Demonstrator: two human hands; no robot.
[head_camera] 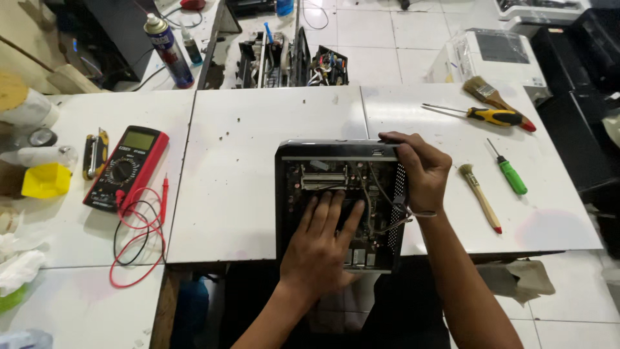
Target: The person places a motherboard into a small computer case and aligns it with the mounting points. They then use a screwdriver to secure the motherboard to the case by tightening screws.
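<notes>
Head view looks straight down on two bare hands at an opened electronic device. Fingers of the left hand [321,240] lie spread and flat, pressing on the components inside, gripping nothing that can be made out. The right hand [420,169] is curled, its fingertips hooked over the upper right corner of the casing; whether they pinch anything there cannot be told.

Both hands work on a small black box-shaped computer case with a perforated metal side wall [340,201], which lies on its side at the near edge of the white tabletop [258,161], slightly overhanging it. Its cover is already off, so the green circuit board, a silver slot and thin grey cables are exposed; nothing appears lifted out yet, and no removed panel or screws can be seen nearby.

Right of the case lie a small wooden-handled brush [479,196], a green-handled screwdriver [510,171], a yellow-and-red-handled screwdriver [494,116] and a wider paintbrush [487,92]. Well to the left rest a red-cased digital multimeter [127,167] with looping red and black probe leads [137,239], a yellow plastic tray [45,179] and a blue spray can [168,50].
</notes>
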